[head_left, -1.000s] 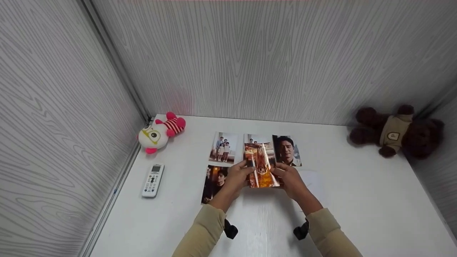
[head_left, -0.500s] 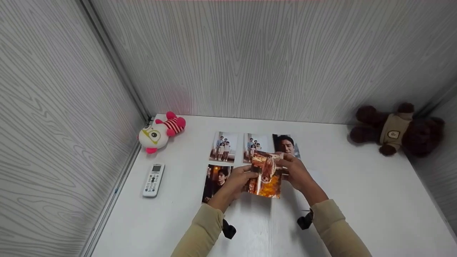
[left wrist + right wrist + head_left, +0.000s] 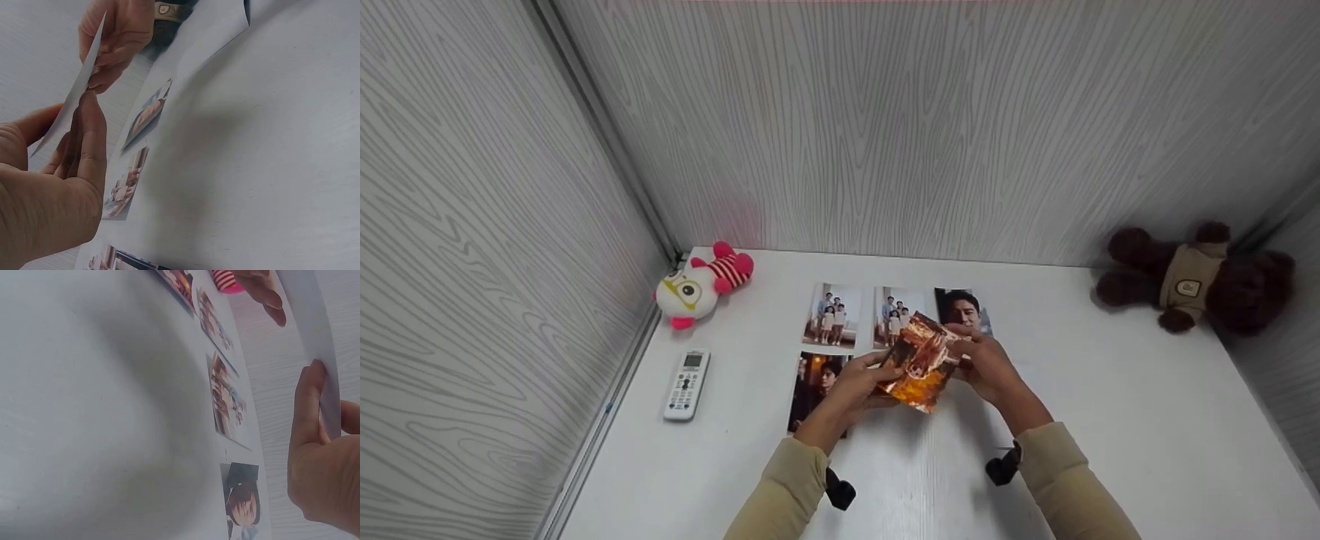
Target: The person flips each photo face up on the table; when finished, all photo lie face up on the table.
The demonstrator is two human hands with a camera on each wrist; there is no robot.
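Note:
A glossy photo print (image 3: pixel 924 367) in orange and brown is held up tilted over the white table, between both hands. My left hand (image 3: pixel 859 390) pinches its lower left side, thumb on the front and fingers behind. At the upper right edge, my right hand (image 3: pixel 986 367) grips it the same way. Both wrist views catch the print's pale back (image 3: pixel 76 90) nearly edge-on, slightly bowed. Beyond it lie two matching family photos (image 3: pixel 831 319) (image 3: pixel 891 311) and a portrait photo (image 3: pixel 960 307), partly covered by the right hand. A dark photo (image 3: pixel 812 386) lies partly under the left forearm.
A white remote control (image 3: pixel 687 386) and a pink-and-white plush toy (image 3: pixel 701 289) lie at the left. At the far right a brown teddy bear (image 3: pixel 1189 281) lies on its side. White paper (image 3: pixel 216 36) with a raised corner lies by the right wrist.
The held print has come slightly nearer and turned clockwise, uncovering more of the middle family photo. My right hand has shifted up to its upper right edge.

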